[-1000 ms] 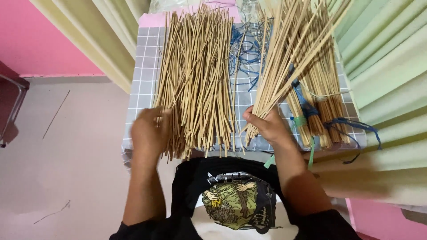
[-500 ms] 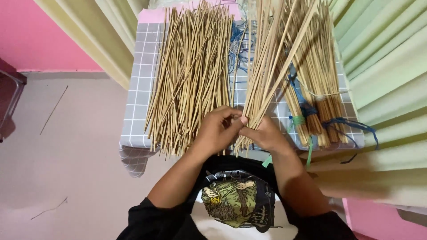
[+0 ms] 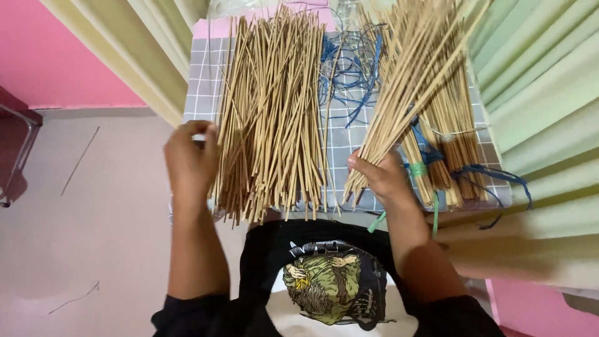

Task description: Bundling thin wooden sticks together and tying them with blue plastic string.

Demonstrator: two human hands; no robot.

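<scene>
Right hand (image 3: 384, 178) grips a fanned bunch of thin bamboo sticks (image 3: 412, 87); left hand (image 3: 190, 159), fingers curled, touches the loose pile (image 3: 271, 118).

Thin, matt, tan wooden sticks (image 3: 271, 112) lie on a smooth grey checked cloth (image 3: 199, 100). Glossy blue plastic strings (image 3: 352, 68) tangle far back. Soft, matt green curtain fabric (image 3: 543, 93) hangs right.
</scene>
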